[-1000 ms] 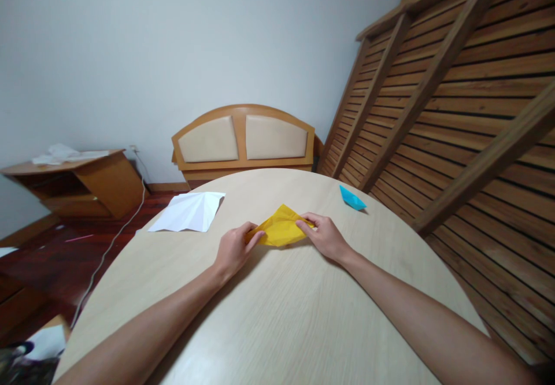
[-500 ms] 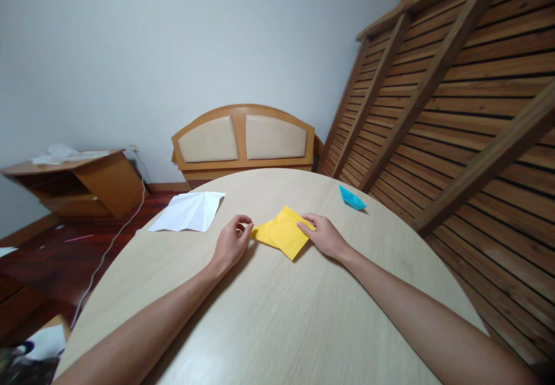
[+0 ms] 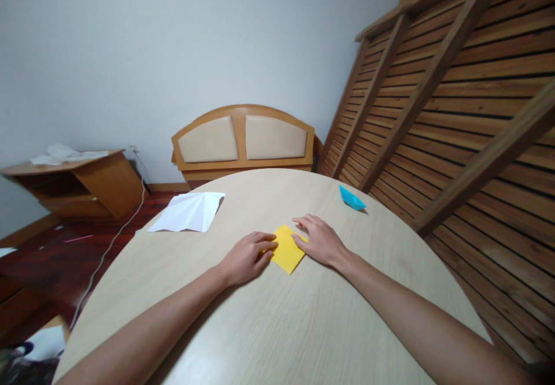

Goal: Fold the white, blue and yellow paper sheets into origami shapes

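Observation:
A folded square of yellow paper (image 3: 288, 253) lies on the round table, turned with one corner towards me. My left hand (image 3: 248, 258) rests at its left side, fingers stretched out over that edge and hiding part of it. On the other side is my right hand (image 3: 321, 239), palm down with the fingers spread. Its thumb touches the paper's right edge, while the index finger reaches past the top corner. Both hands are open.
A creased white paper sheet (image 3: 188, 211) lies at the table's far left. Near the far right edge sits a small blue folded paper boat (image 3: 352, 199). Beyond the table (image 3: 277, 327) stand a headboard (image 3: 243, 136) and a slatted wooden frame (image 3: 455, 107).
The yellow paper has come down flat onto the table, slightly nearer me. Its left flap no longer shows. My left hand has moved right onto it, and my right hand has loosened its grip.

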A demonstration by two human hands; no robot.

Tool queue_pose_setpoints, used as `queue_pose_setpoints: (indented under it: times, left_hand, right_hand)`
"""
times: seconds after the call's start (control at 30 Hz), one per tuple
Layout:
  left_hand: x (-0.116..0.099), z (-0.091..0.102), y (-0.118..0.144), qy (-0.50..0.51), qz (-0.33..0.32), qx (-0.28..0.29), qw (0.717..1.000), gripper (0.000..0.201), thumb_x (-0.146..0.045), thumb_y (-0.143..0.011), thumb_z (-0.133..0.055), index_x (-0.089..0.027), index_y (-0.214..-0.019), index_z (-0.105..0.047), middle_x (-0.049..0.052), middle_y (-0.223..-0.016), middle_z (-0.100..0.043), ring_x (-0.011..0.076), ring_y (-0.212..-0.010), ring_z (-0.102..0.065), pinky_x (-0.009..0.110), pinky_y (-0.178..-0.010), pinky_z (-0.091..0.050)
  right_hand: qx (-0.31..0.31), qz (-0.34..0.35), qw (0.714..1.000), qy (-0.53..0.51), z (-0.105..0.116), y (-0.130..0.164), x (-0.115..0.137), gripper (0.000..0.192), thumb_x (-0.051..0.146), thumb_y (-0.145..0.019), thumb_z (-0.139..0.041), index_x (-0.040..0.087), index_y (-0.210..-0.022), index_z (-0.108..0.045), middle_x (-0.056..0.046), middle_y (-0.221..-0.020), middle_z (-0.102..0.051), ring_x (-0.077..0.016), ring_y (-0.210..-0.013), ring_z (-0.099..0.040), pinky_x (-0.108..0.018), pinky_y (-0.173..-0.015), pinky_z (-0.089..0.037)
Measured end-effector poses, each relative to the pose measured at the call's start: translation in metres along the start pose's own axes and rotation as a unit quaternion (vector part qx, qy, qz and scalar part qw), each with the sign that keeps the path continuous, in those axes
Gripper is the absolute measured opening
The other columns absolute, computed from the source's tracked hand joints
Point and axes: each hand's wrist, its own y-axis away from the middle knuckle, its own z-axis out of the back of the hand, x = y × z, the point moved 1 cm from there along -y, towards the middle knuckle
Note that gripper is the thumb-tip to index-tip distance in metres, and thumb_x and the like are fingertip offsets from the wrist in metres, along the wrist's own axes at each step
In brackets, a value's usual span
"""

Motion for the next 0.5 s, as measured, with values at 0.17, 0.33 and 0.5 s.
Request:
queue_pose_setpoints:
  times: [0.17, 0.33, 0.5]
  left_hand:
    - [0.002, -0.001, 0.0, -0.001, -0.032, 0.012, 0.999, 0.034, -0.026, -0.099, -0.047, -0.018, -0.128, -0.063, 0.011, -0.135, -0.062, 0.0229, -0.125, -0.056, 0.041, -0.108, -0.045]
    - [0.002, -0.001, 0.001, -0.011, -0.034, 0.032, 0.999, 0.037, -0.027, -0.101, -0.043, -0.022, -0.134, -0.058, 0.008, -0.142, -0.057, 0.0222, -0.134, -0.049, 0.044, -0.112, -0.039]
    - [0.0, 0.0, 0.001, -0.039, 0.015, 0.049, 0.998, 0.039, -0.031, -0.102, -0.04, -0.025, -0.138, -0.053, 0.006, -0.147, -0.051, 0.0238, -0.139, -0.044, 0.051, -0.113, -0.035]
  right_hand:
    - [0.073, 0.119, 0.99, 0.004, -0.003, 0.005, 0.01, 0.045, 0.045, -0.093, -0.054, 0.02, -0.131, -0.061, -0.011, -0.135, -0.06, -0.0265, -0.127, -0.051, -0.044, -0.108, -0.038]
    - [0.192, 0.094, 0.977, 0.014, -0.011, 0.01, 0.006, 0.076, 0.066, -0.093, -0.043, 0.018, -0.152, -0.037, -0.012, -0.158, -0.034, -0.0307, -0.147, -0.026, -0.049, -0.119, -0.02]
    - [0.207, 0.048, 0.977, 0.024, -0.011, 0.009, -0.001, 0.084, 0.072, -0.09, -0.039, 0.019, -0.155, -0.031, -0.01, -0.162, -0.024, -0.0323, -0.15, -0.016, -0.049, -0.121, -0.014]
